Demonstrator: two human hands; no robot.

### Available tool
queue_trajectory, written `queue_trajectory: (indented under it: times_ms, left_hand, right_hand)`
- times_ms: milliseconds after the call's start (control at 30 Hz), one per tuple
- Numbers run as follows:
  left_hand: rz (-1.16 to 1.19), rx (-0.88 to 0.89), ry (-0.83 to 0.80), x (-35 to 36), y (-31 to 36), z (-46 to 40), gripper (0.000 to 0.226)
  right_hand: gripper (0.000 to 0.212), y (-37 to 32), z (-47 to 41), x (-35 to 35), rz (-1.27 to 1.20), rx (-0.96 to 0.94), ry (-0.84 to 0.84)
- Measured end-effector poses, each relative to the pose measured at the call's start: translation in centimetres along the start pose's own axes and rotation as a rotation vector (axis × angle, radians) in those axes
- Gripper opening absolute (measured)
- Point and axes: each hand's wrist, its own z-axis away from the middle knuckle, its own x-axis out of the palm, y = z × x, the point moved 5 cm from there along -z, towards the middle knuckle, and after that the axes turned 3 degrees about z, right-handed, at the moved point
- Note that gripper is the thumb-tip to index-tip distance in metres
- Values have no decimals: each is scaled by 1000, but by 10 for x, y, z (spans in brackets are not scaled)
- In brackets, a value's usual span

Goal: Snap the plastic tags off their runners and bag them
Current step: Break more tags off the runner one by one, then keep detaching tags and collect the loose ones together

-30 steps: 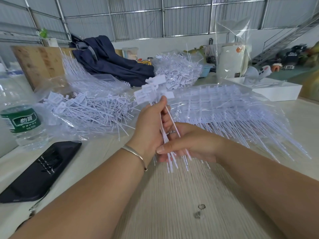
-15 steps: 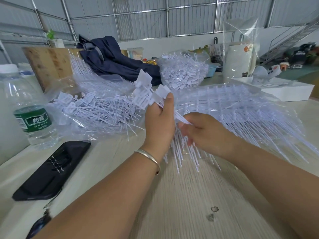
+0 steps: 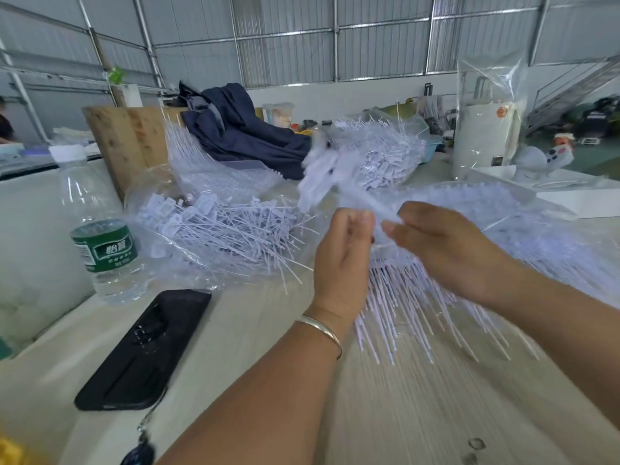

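A blurred bundle of white plastic tags (image 3: 320,177) slants up and to the left above the table. Its thin stems end at the fingertips of my right hand (image 3: 446,253), which pinches them. My left hand (image 3: 342,260) is just below the stems, fingers half curled, and blur hides whether it grips them. Under my right arm lies a wide heap of tags on their runners (image 3: 486,209), stems fanning toward me. To the left is a clear bag of loose tags (image 3: 228,233). A second clear bag of tags (image 3: 382,159) sits behind.
A water bottle (image 3: 104,243) and a black phone (image 3: 147,347) lie on the table's left side, with keys (image 3: 141,451) at the near edge. At the back are a dark jacket (image 3: 241,132), a wooden board (image 3: 127,142), an upright clear bag (image 3: 486,105) and a white box (image 3: 577,199).
The tag bundle has swung up and away to the left and is now blurred. My left hand has loosened and dropped below it. My right hand now sits at the stem ends.
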Motion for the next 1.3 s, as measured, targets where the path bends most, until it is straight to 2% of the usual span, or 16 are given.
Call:
queue_trajectory:
  times_ms: [67,133,300,433,500,567,667,767,867,933,1100,1167,1300]
  left_hand:
    - [-50,-2,-57,4,-6,3,52]
    - [-13,-80,-28,5,-15,2,52]
    - [44,-238,5,-1,-29,-2,45]
    - [70,-309,16,-5,-30,-3,44]
    - [71,-321,44,-8,-28,-2,45]
    - [59,-306,56,-12,-24,-1,36]
    - [45,-339,29,-12,-26,-4,43]
    - [-13,-364,22,-10,-31,-5,34]
    - [-199,-313,21,-12,-31,-7,17]
    - [-383,-267,18,-15,-27,-7,19]
    - [-652,-105,-49,-12,-13,-5,26]
    - [-709,-56,-83,-7,-14,-3,26]
    - [-847,-80,-197,0,-24,-2,33]
  right_hand:
    - [43,-1,-15,-14,-129,32,55]
    - [45,-9,-31,-15,-129,2,22]
    - [41,-44,-82,21,-177,-38,-140]
    - [40,-70,-132,79,-163,27,-370]
    - [36,-75,-151,100,-104,54,-422]
    - [39,-76,-163,105,-28,32,-355]
    - [48,-68,-161,89,-91,-24,-221]
    - [35,-40,-140,60,-128,-39,-123]
    - [20,-2,-113,26,-129,9,-30]
    - [9,20,-93,3,-187,45,18]
    - [22,46,-44,-27,-184,8,28]
    - [27,52,-27,-28,-24,-70,52]
    - [23,83,3,-4,532,-151,92]
